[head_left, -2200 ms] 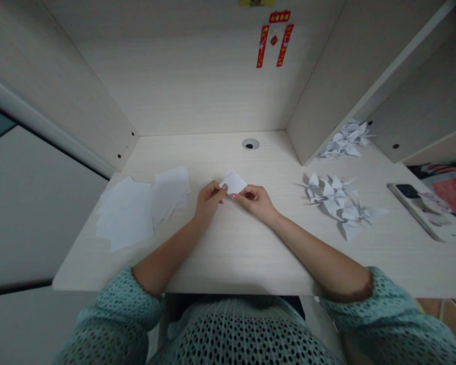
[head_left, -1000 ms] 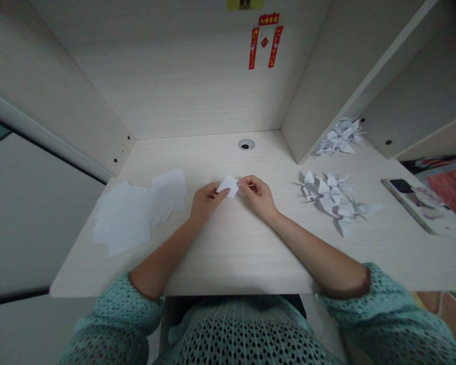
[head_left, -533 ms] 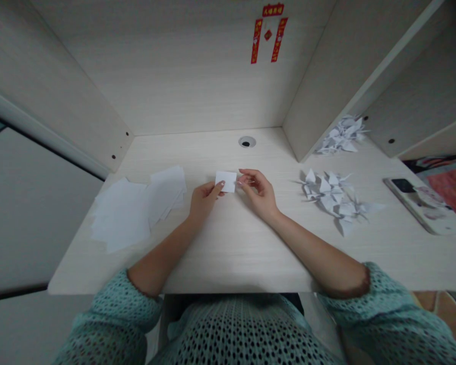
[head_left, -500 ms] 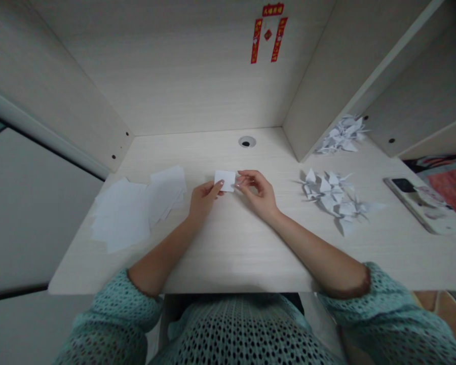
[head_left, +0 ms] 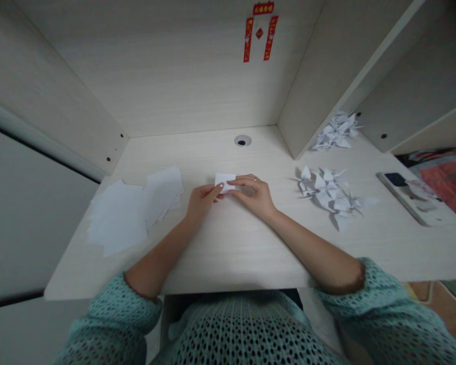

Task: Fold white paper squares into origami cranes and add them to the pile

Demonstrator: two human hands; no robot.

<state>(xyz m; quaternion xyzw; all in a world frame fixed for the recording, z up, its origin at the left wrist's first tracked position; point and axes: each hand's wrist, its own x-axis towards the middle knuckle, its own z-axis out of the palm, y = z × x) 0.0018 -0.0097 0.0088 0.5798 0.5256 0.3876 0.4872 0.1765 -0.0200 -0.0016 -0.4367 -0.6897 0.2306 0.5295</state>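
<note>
Pale desk (head_left: 228,248), folded paper (head_left: 224,181) at centre of frame between 2 hands.
Loose sheets (head_left: 117,218) left; left hand (head_left: 201,198) pinching its lower-left edge; right hand (head_left: 253,192) flat across it, fingers extended; paper cranes (head_left: 327,190) right. Likely light, thin, easily creased: best held by the edges.

I'm sitting in a home study nook: a pale wood-grain tabletop (head_left: 228,253) boxed in by matching pale wood panels, with a round cable hole (head_left: 242,140) at the back and small red paper hangings (head_left: 258,31) stuck on the rear panel. It is set up for a paper-folding hobby, with loose white paper sheets (head_left: 117,218), heaps of folded white paper cranes (head_left: 327,190) and a small white paper piece (head_left: 222,179) under my fingers (head_left: 243,179). A dark-screened phone (head_left: 406,195) and red patterned fabric (head_left: 448,185) lie to one side.
</note>
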